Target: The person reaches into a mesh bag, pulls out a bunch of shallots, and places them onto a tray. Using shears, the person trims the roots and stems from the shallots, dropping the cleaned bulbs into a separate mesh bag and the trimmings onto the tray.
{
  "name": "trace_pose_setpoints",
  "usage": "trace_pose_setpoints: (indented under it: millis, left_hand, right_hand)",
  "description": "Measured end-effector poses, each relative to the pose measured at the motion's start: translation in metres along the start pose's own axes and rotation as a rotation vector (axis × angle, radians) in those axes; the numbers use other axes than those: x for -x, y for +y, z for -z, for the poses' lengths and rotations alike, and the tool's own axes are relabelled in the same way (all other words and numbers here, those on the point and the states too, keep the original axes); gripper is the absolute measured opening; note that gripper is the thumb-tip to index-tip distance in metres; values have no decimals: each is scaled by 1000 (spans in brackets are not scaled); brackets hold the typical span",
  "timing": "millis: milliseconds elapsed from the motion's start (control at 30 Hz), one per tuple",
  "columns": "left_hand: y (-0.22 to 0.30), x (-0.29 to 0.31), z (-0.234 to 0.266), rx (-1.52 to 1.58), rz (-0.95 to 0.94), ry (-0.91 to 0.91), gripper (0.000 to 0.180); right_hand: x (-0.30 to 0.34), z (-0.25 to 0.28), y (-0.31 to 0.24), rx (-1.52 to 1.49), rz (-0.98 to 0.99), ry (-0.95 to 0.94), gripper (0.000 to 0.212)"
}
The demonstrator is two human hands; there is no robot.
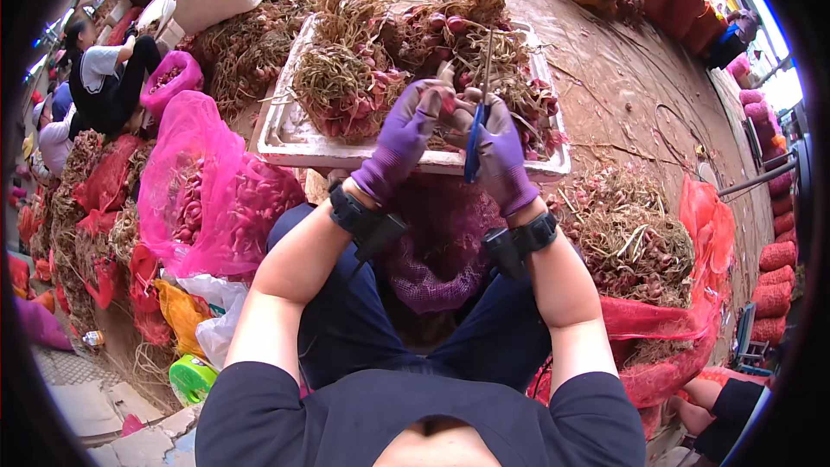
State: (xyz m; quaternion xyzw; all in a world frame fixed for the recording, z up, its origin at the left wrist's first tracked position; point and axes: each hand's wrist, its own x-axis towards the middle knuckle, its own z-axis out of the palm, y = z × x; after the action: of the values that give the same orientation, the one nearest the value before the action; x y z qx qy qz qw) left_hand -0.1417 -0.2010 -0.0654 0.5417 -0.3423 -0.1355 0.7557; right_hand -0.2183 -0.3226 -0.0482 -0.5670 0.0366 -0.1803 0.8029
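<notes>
Both my hands wear purple gloves with greyish palms, above the near edge of a white foam tray [333,154]. My left hand [403,140] is closed with its fingertips around a reddish shallot [448,102]. In my right hand [503,154] are scissors with blue handles [474,145], their blades pointing away from me. The fingertips of both hands nearly meet at the shallot. Bunches of shallots [337,91] with dry, straw-coloured tops fill the tray. Below it, between my knees, hangs a purple mesh bag [432,281]; its contents are in shadow.
To the left stands a pink mesh bag [194,199] of shallots. At right lies a shallot heap [635,238] in a red mesh bag [713,233]. Beyond the tray spreads a brown ground sheet [622,86]. A seated person [104,69] works at far left.
</notes>
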Motion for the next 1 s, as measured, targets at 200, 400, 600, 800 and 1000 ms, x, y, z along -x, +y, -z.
trace_pose_setpoints:
  millis: [200,400,600,800,1000]
  left_hand:
    - [-8,6,-18,57,16,0,34]
    - [4,7,-3,181,93,-101,31]
    - [20,4,-3,165,222,-150,30]
    - [18,1,13,173,203,-168,29]
    - [12,6,12,116,258,-78,30]
  right_hand:
    - [2,10,14,-254,-74,6,33]
    - [-4,9,-5,-291,-76,-74,33]
    - [2,2,-8,-164,-46,-9,36]
    - [5,5,-12,106,23,29,46]
    - [7,-4,-16,630,207,54,47]
